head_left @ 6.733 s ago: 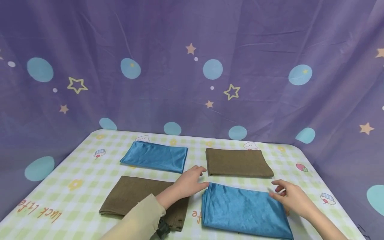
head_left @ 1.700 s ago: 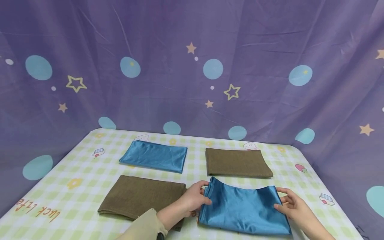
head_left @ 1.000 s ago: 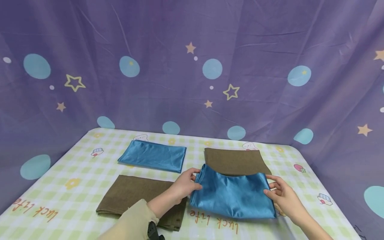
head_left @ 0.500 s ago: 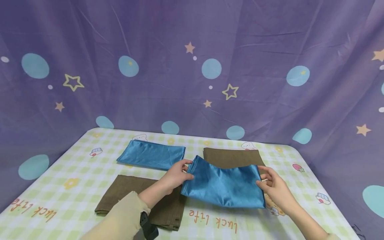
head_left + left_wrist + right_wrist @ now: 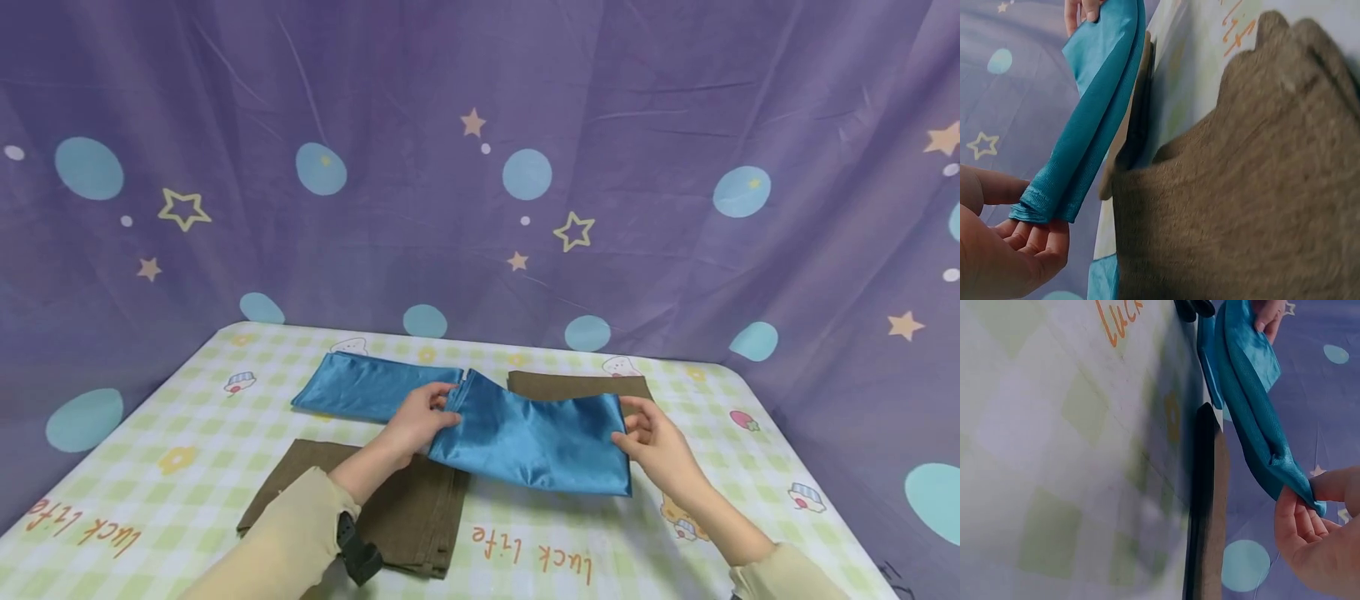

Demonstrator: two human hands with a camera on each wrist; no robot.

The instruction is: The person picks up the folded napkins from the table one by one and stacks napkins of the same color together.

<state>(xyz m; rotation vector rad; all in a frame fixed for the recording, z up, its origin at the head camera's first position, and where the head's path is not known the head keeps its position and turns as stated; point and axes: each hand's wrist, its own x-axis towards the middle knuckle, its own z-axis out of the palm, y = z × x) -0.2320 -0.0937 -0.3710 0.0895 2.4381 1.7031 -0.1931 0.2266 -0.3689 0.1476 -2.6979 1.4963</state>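
Tablecloth (image 5: 562, 542) spreads from the near brown cloth (image 5: 408, 517) to its own right edge. Above, left hand (image 5: 416, 421) and right hand (image 5: 660, 446) pinch opposite edges of the raised blue cloth (image 5: 532, 437); behind lie the far blue cloth (image 5: 360, 387) and far brown cloth (image 5: 577, 385).

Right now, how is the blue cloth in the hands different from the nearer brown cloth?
The held blue cloth is shiny; the nearer brown cloth looks dull. The blue one is up in the air; the brown one lies on the checked tablecloth. Both are folded.
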